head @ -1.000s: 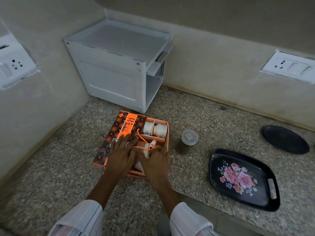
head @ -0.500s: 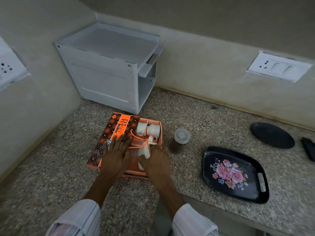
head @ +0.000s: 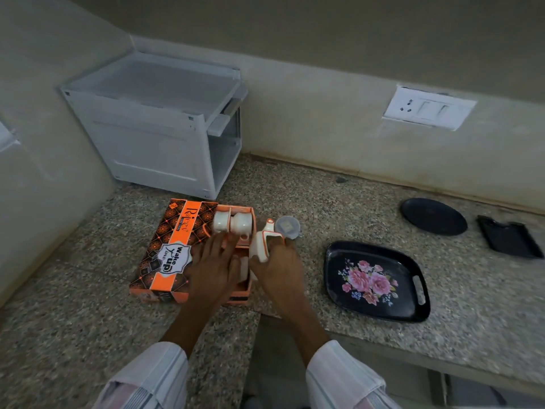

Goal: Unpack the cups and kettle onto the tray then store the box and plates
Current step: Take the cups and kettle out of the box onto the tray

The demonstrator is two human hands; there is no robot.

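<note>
Speckled granite worktop (head: 339,208), set in a corner of pale plastered walls; one view only, from the head.

Item: box (head: 174,249), orange and black patterned card, lid folded open to the left, seated on the worktop near the corner. Two white cups (head: 233,222) are seen lying in its far compartment.

Item: kettle (head: 261,246), white ceramic with orange trim, held just above the box's right edge by the right hand (head: 280,270), whose fingers are curled round its handle. It is judged rigid, glazed, slippery and breakable; the handle is the sound place to be gripped, the base to be supported if heavy.

Item: left hand (head: 212,264), laid flat with fingers straight on the box, holding nothing.

Item: tray (head: 413,267), black with pink roses, well apart to the right, nothing on it.

Item: jar (head: 287,227), lidded, just behind the kettle.

Item: round black plate (head: 433,216) and a second dark dish (head: 508,236), beyond the tray.

Item: white cabinet (head: 153,125), in the corner.
</note>
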